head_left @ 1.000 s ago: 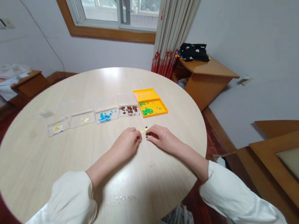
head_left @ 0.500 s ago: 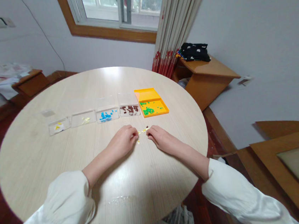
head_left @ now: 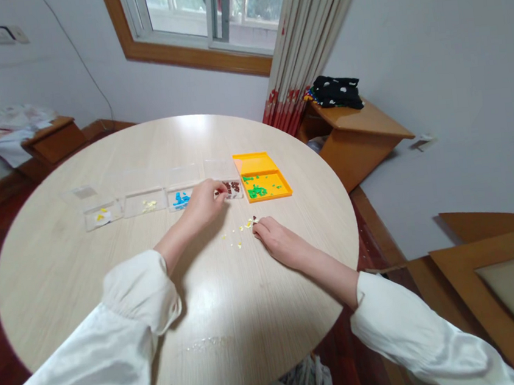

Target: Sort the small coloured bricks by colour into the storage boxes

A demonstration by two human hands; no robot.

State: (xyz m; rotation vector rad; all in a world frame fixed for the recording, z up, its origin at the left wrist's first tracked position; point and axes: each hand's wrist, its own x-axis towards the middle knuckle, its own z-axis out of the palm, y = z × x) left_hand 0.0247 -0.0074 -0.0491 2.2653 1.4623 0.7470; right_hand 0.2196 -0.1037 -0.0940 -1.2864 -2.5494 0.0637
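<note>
My left hand (head_left: pixel 207 201) is over the clear box of small brown pieces (head_left: pixel 233 187), thumb and fingers pinched together at its left part. Whatever lies between those fingertips is too small to make out. My right hand (head_left: pixel 273 235) rests on the table with its fingers closed, touching a little cluster of pale yellow, yellow and brown pieces (head_left: pixel 248 224). Its fingertips hide what they hold, if anything. A few loose pale pieces (head_left: pixel 239 245) lie on the tabletop left of my right hand.
Left of the brown pieces stand clear boxes with blue pieces (head_left: pixel 181 198), pale yellow pieces (head_left: pixel 149 204) and yellow pieces (head_left: pixel 102 215). An orange box (head_left: pixel 269 198) of green pieces lies open on the right. All stand on a round wooden table (head_left: pixel 87 284).
My left hand has moved forward from the small cluster to the box of brown pieces, uncovering loose pale pieces on the table. My right hand has stayed nearly in place.
</note>
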